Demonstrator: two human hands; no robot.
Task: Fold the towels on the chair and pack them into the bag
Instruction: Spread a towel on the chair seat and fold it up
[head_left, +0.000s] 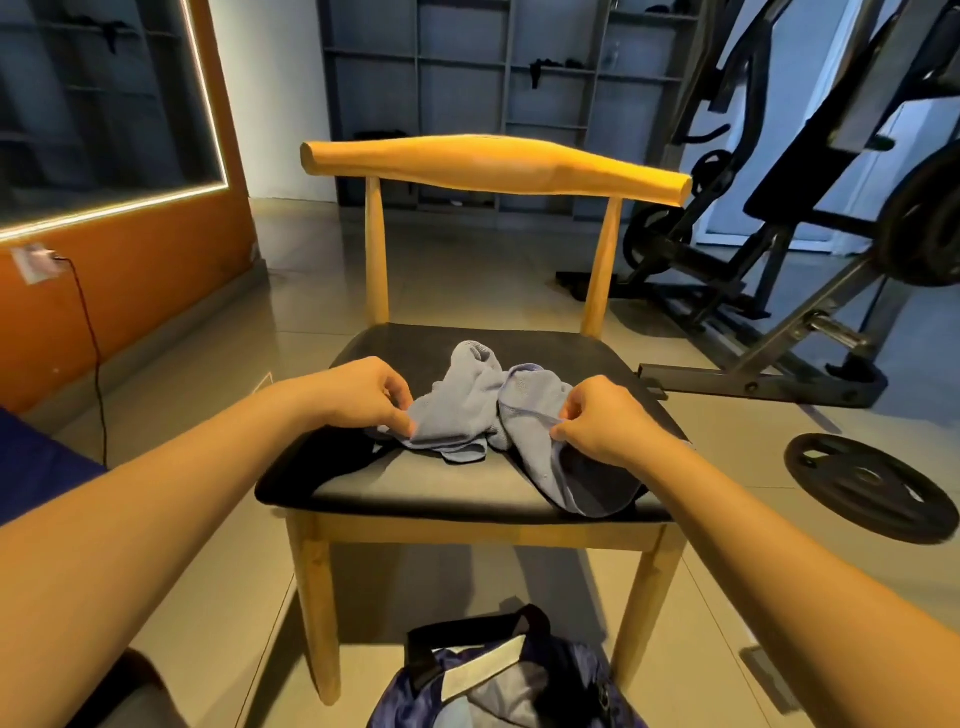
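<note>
Head cam: crumpled blue towel (467, 400) sits mid-seat on the chair (415, 483) — left hand (363, 395) pinches its left edge, right hand (602, 421) pinches its right edge, fingers curled. Bag (498, 680) sits on the floor below the seat's front edge.

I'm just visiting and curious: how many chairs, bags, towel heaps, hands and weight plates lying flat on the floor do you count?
chair: 1
bag: 1
towel heap: 1, count within unclear
hands: 2, left hand and right hand, both pinching the towel heap
weight plate: 1
Total: 6
</note>
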